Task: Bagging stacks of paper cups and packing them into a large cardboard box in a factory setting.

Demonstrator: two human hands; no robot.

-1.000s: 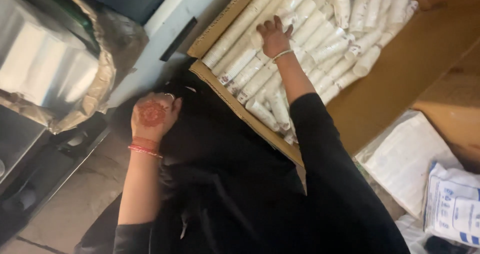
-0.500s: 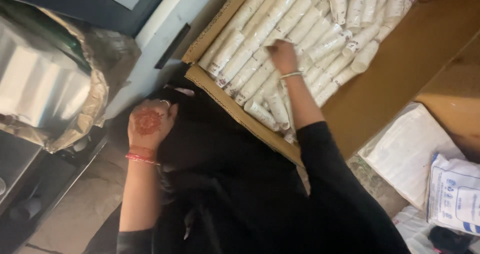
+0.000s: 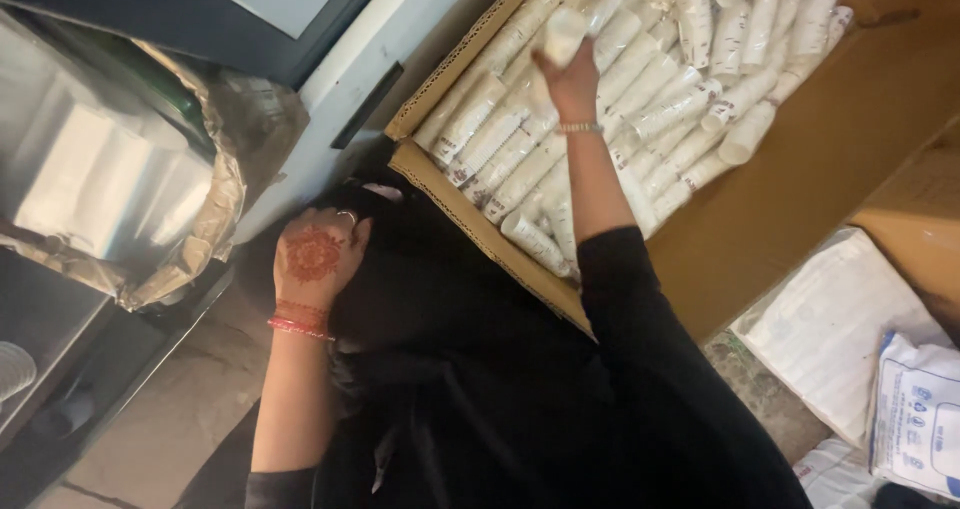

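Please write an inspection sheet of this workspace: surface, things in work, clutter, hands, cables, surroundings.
Surface: rough stone-like floor, partly covered by black fabric.
Things in work: open cardboard box filled with rows of stacked white paper cups; one short cup stack raised above the rows.
Clutter: white printed sacks lying at the lower right.
Hands: right hand has its grip closed on the cup stack; left hand rests on the black fabric, holding nothing visible.
Cables: nothing seen.
Surroundings: crumpled shiny plastic wrap with white contents at left; grey cabinet panel behind the box.
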